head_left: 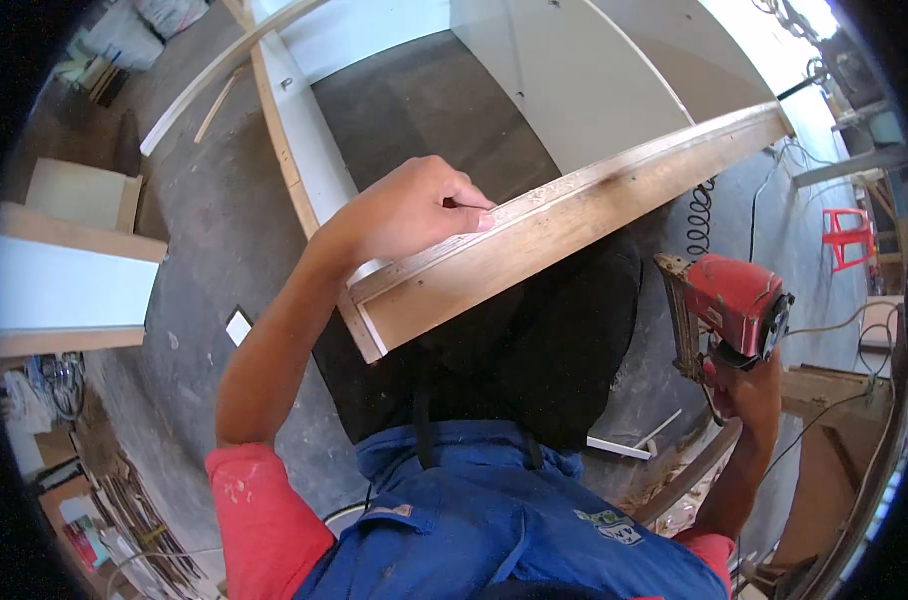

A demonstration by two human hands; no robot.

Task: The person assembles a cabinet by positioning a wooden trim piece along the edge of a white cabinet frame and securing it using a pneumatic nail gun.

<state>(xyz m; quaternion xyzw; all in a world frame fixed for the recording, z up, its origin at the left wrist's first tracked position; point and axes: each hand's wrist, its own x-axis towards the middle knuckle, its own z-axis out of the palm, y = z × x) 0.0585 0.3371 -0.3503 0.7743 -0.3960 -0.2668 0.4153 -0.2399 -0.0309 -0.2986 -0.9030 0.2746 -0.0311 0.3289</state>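
A white-panelled wooden cabinet frame [284,110] lies in front of me, with a pale wooden rail [554,245] slanting across its near side. My left hand [409,210] rests on the rail's upper edge, left of its middle. Its fingers are curled, with thumb and forefinger closed in a pinch; whatever lies between them is too small to make out. Out to the right, apart from the frame, my right hand [749,390] grips a red nail gun [731,305]. The gun's dark metal nose points up and left.
A coiled black air hose [700,220] hangs behind the rail's right part. Farther right is a red plastic stool [847,238]. At the left stands a white panel with wooden edges [69,285]. A thin wood strip [217,105] lies on the grey floor.
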